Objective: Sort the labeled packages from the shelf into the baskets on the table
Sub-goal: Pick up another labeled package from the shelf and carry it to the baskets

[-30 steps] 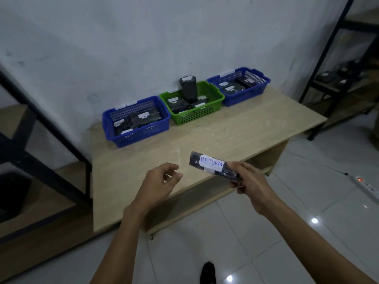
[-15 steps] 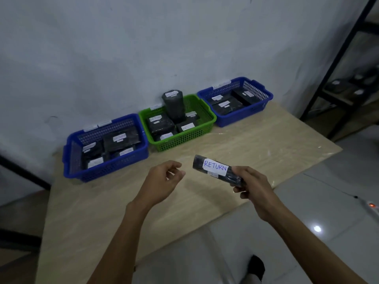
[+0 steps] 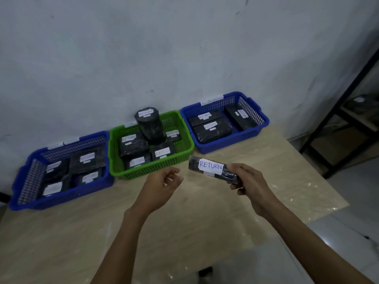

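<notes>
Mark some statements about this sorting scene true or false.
1. The right hand grips the RETURN package. True.
2. The left hand also holds a package. False: it holds nothing, its fingers loosely curled.
3. The green basket stands between the left blue basket and the right blue basket. True.
4. The green basket is empty. False: black packages lie in it.
5. The RETURN package rests on the table. False: it is held above it.

Left hand (image 3: 162,185) and right hand (image 3: 251,184) extend from forearms bare along their whole visible length. A dark, blurred shoe tip (image 3: 205,271) shows between them.
</notes>
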Motion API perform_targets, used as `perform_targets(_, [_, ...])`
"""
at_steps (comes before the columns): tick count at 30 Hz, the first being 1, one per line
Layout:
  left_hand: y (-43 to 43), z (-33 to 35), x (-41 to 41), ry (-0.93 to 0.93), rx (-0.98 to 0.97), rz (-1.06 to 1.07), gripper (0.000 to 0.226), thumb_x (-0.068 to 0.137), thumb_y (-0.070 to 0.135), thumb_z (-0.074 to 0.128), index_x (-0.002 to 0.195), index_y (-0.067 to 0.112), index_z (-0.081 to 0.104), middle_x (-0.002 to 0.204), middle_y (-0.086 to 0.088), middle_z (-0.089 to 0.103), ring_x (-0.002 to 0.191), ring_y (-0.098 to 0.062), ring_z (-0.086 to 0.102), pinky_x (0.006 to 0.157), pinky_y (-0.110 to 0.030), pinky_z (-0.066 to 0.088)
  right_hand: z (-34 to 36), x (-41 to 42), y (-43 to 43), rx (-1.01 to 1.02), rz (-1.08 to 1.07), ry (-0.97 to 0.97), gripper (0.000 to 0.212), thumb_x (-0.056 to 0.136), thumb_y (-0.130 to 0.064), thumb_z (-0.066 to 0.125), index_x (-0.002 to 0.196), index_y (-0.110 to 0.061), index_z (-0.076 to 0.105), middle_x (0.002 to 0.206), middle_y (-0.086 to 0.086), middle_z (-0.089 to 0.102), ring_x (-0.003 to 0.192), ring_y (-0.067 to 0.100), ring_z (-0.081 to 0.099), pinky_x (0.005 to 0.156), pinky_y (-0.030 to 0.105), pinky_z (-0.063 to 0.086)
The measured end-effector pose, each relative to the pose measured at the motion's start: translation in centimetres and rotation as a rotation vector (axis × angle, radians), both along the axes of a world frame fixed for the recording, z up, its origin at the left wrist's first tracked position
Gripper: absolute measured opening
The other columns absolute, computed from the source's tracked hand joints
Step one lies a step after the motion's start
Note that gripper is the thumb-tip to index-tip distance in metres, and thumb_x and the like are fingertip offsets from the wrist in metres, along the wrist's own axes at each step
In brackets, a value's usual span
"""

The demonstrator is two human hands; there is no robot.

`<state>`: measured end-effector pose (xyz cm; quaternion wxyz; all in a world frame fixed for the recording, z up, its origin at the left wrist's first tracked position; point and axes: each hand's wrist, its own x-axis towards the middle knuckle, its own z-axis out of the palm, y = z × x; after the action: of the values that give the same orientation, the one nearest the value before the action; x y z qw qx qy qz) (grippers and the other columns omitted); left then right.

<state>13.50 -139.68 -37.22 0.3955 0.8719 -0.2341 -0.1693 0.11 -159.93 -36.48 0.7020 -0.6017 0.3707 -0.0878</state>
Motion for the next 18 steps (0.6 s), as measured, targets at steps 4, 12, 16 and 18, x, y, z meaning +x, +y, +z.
perform_targets(4, [-4.2,-1.0,3.7,-0.02,0.008,-0.008,0.019,0.087,0.029,0.067,0.105,0.023,0.066,0.087,0.01,0.067,0.08,-0.008,0.063,0.069,-0.019,0.049,-0.7,3.4,-4.2,-0.011,0.023,0.019,0.018,0.087,-0.031,0.064,0.097,-0.018,0.073,0.083,0.005,0.07,0.063,0.014,0.057,0.053,0.025,0.04])
perform_targets(12, [-11.5,-3.7,10.4,-0.032,0.004,-0.015,0.026,0.085,0.025,0.069,0.108,0.013,0.067,0.096,0.002,0.07,0.087,-0.01,0.065,0.084,-0.026,0.051,-1.3,9.2,-11.6,-0.056,0.049,0.058,0.022,0.085,-0.032,0.067,0.099,-0.016,0.072,0.083,0.007,0.068,0.063,0.014,0.056,0.057,0.027,0.04])
perform_targets(16, [-13.7,-4.6,11.9,0.031,-0.018,0.014,0.031,0.085,0.025,0.07,0.113,0.013,0.066,0.106,-0.001,0.068,0.097,-0.009,0.063,0.092,-0.029,0.05,-1.5,12.7,-14.9,-0.058,0.074,0.067,0.022,0.084,-0.031,0.069,0.098,-0.015,0.071,0.08,0.007,0.066,0.062,0.015,0.054,0.054,0.026,0.037])
perform_targets(18, [-14.9,-5.0,13.0,-0.022,0.052,-0.002,0.035,0.087,0.027,0.068,0.119,0.013,0.063,0.115,-0.004,0.065,0.105,-0.014,0.06,0.092,-0.027,0.046,-2.1,14.6,-16.5,-0.083,0.125,0.081,0.023,0.084,-0.03,0.069,0.099,-0.013,0.071,0.075,0.004,0.064,0.061,0.014,0.052,0.052,0.025,0.036])
